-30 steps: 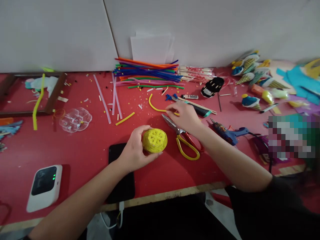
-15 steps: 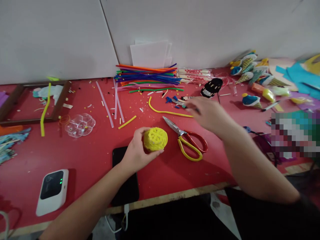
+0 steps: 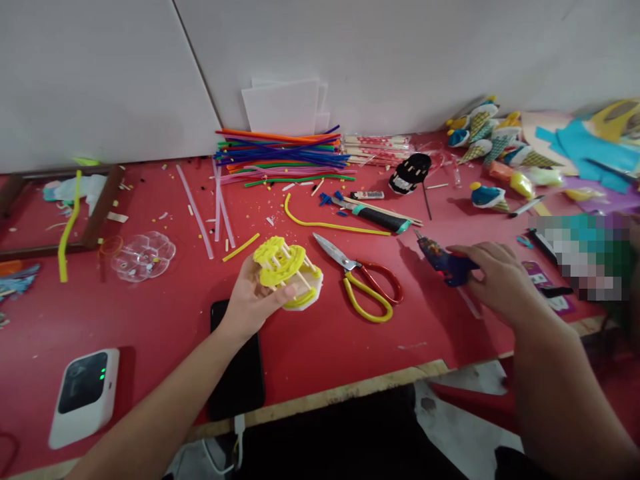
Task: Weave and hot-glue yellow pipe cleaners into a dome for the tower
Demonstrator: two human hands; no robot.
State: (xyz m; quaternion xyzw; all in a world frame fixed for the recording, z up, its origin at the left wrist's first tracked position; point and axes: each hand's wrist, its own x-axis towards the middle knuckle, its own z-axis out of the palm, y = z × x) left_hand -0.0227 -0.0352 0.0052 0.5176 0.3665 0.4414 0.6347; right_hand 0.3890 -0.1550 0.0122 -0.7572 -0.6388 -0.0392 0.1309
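One red table spans my view. Over it, the left hand grasps the tiered yellow model, its standing axis tilted, base toward lower right; the right hand grips the glue gun, barrel pointing forward-left.

My yellow model looks fuzzy and matt, with smooth, bare wooden sticks between its tiers and a pale, dull base. My glue gun has a hard blue plastic body. The scissors show smooth grey metal blades with a sheen and glossy, plastic-looking red and yellow handles. I see a smooth red table with a soft shine, its front edge rough, raw wood. The phone is smooth and dark; the tray, clear, glossy plastic; the pipe cleaners, matt and fuzzy.
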